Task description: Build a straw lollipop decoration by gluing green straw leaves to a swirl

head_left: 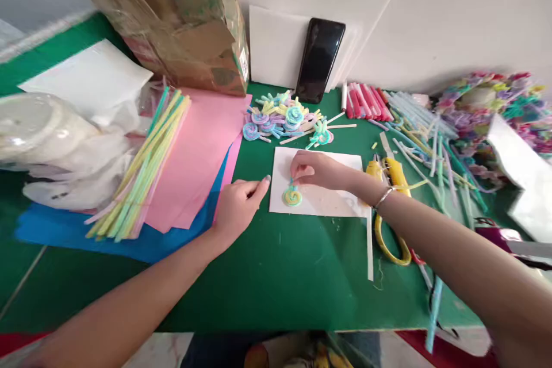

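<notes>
A small yellow and green pipe-cleaner swirl [292, 196] with a teal stem lies on a white sheet of paper [318, 201]. My right hand [311, 170], wearing a bracelet at the wrist, pinches the stem just above the swirl. To the left of the paper, my left hand [240, 206] rests on the green table with its fingers curled in and the thumb pointing toward the sheet. Nothing shows in it. Behind the paper sits a pile of finished pastel pipe-cleaner swirls [276, 118].
At left, a pipe-cleaner bundle [140, 167] lies on pink paper [190, 167]. A cardboard box [202, 52] and a leaning phone [319, 60] stand behind. Yellow scissors [394, 241], a yellow-handled cutter [397, 175], red markers [366, 102] and loose pipe cleaners [425, 126] lie rightward.
</notes>
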The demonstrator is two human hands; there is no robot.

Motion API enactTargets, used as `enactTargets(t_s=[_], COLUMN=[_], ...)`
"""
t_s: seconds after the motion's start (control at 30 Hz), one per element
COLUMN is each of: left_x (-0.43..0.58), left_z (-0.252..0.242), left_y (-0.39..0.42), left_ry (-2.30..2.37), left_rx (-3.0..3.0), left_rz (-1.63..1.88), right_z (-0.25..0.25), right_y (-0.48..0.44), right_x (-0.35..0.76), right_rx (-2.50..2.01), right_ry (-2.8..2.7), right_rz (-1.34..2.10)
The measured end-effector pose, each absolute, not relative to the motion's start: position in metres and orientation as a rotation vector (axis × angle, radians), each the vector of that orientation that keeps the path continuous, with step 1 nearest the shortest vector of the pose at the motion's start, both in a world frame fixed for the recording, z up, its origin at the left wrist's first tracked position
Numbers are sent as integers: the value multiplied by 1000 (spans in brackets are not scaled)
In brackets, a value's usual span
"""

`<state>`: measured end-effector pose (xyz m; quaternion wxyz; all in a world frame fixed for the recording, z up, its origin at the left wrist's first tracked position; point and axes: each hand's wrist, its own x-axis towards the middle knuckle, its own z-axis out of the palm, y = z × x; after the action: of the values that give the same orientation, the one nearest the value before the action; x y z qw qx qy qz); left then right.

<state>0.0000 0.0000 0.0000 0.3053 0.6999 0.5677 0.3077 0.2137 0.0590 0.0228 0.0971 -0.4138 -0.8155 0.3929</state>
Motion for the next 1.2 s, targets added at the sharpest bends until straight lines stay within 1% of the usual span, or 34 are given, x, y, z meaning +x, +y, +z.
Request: enactTargets(t_s=[0.23, 0.57, 0.83, 1.2], left_x=[-1, 1, 0, 3], left_z=[-6, -5, -7, -3], left_y=[2, 3, 4, 1], left_ry=[1484, 1497, 1426, 1478], left_rx=[1890, 1743, 1720, 1771], left_rz=[937, 973, 950, 909], right_z=[23, 22, 23, 24], right_y=[60, 61, 61, 60], right_x=[215, 214, 214, 214], right_rx=[-1198, -1194, -1188, -1220], right_ry=[-2429, -2449, -2460, -2441], right_rz=[1142, 1119, 1116, 1130])
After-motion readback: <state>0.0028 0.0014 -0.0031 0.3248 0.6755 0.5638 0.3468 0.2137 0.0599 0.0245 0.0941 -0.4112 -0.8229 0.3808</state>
